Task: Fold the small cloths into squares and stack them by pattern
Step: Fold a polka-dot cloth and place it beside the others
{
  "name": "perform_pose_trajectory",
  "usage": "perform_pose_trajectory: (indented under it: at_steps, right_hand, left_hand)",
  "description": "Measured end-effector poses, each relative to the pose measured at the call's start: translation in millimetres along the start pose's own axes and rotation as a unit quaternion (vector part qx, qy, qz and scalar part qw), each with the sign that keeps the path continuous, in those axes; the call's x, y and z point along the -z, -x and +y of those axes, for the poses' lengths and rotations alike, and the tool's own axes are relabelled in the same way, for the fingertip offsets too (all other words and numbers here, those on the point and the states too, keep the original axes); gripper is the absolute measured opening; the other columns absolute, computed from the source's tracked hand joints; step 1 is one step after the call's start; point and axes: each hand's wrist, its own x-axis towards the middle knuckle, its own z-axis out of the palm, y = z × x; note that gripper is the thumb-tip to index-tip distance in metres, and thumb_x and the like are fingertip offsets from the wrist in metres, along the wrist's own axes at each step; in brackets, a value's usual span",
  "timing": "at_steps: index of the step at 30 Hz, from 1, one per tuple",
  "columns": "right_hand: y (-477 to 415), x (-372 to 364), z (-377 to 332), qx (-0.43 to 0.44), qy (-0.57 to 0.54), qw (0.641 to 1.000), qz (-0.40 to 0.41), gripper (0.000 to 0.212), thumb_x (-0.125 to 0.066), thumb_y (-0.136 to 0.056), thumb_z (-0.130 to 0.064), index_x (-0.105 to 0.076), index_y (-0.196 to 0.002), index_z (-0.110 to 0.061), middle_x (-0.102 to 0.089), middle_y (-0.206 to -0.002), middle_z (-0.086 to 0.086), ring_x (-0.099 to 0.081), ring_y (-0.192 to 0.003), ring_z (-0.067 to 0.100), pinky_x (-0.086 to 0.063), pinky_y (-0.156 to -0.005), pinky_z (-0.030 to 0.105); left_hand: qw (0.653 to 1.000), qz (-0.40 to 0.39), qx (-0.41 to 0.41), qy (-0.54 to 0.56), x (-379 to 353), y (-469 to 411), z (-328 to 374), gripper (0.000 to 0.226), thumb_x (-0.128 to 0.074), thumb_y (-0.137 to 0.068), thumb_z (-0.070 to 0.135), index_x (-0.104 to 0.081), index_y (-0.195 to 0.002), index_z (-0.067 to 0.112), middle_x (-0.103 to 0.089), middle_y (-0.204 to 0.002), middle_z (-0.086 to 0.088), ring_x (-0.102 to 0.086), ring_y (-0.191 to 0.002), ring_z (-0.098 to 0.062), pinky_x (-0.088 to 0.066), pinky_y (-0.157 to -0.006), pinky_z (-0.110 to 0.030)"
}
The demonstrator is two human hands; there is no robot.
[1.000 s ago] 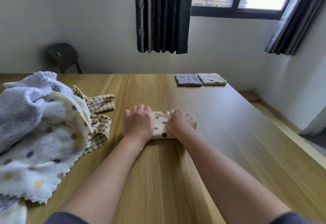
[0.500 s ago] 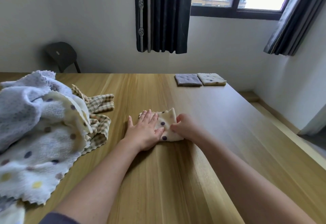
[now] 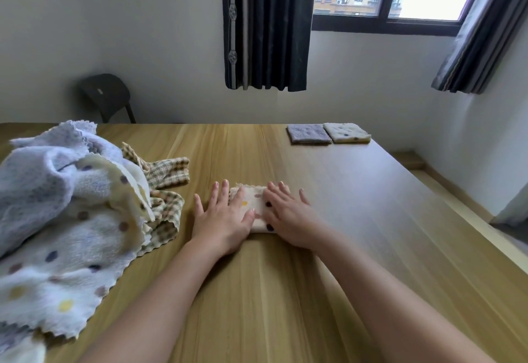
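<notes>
A small cream cloth with coloured dots [image 3: 255, 205] lies folded on the wooden table [image 3: 357, 220] in front of me. My left hand [image 3: 223, 220] presses flat on its left half with straight fingers. My right hand [image 3: 288, 217] presses flat on its right half. Only a strip of the cloth shows between them. At the far right of the table lie two folded squares side by side: a purple-grey one [image 3: 308, 133] and a cream dotted one [image 3: 347, 132].
A heap of unfolded cloths sits at the left: a pale lilac one [image 3: 43, 171], a big white dotted one [image 3: 63, 262] and a brown checked one [image 3: 168, 188]. A dark chair [image 3: 105, 97] stands behind the table. The table's right edge drops to the floor.
My right hand let go of the cloth's raised corner and both hands now lie flat on the folded cloth. The corner that stood up is pressed down.
</notes>
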Motion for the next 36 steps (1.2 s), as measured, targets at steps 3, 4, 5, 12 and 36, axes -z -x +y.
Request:
perform_pose_trajectory:
  at_steps: [3,4,5,12,36]
  right_hand:
    - [-0.4,-5.5,4.0,-0.016,0.018,0.999,-0.031,0.053,-0.022,-0.103,-0.041,-0.017,-0.151,-0.021,-0.002,-0.162,-0.005,0.006,-0.149,0.014,0.004,-0.118,0.054]
    - [-0.3,-5.9,3.6,-0.023,0.022,0.999,-0.029,0.054,-0.021,-0.103,-0.042,-0.016,-0.152,-0.020,-0.002,-0.162,-0.005,0.006,-0.149,0.014,0.004,-0.117,0.055]
    - [-0.1,-6.3,3.0,-0.029,0.027,0.999,-0.027,0.055,-0.021,-0.103,-0.043,-0.014,-0.152,-0.020,-0.001,-0.162,-0.005,0.006,-0.149,0.015,0.004,-0.117,0.056]
    - [2.7,-12.2,-3.7,-0.099,0.035,0.994,-0.005,0.060,-0.019,-0.100,-0.046,-0.011,-0.153,-0.020,-0.003,-0.162,-0.002,0.002,-0.149,0.016,0.008,-0.116,0.057]
    - [25.6,-3.4,5.1,-0.070,0.030,0.991,0.111,0.042,-0.037,-0.098,-0.021,-0.044,-0.138,-0.027,-0.026,-0.158,-0.003,-0.019,-0.146,0.019,-0.011,-0.118,0.040]
  left_hand:
    - [0.999,0.000,0.025,-0.026,2.0,-0.6,-7.9,0.064,-0.015,-0.098,0.057,0.001,-0.154,0.028,0.011,-0.161,-0.007,0.015,-0.147,-0.021,0.009,-0.117,-0.052]
    - [0.999,0.016,0.041,-0.022,2.9,-0.7,-9.6,0.065,-0.015,-0.099,0.056,0.001,-0.154,0.026,0.009,-0.161,-0.007,0.012,-0.148,-0.022,0.007,-0.118,-0.050]
    - [0.998,0.040,0.049,-0.018,3.0,0.3,-10.1,0.065,-0.017,-0.099,0.055,-0.002,-0.154,0.023,0.006,-0.162,-0.008,0.009,-0.148,-0.022,0.004,-0.119,-0.049]
    - [0.991,0.134,-0.010,0.013,0.7,10.7,-8.9,0.060,-0.035,-0.099,0.047,-0.019,-0.152,0.022,-0.011,-0.161,-0.004,-0.005,-0.149,-0.019,-0.004,-0.119,-0.045]
    - [0.965,0.190,-0.117,0.139,7.1,27.4,-3.8,0.015,-0.053,-0.090,0.025,-0.067,-0.093,0.024,-0.064,-0.087,0.012,-0.059,-0.083,-0.009,-0.040,-0.090,-0.034]
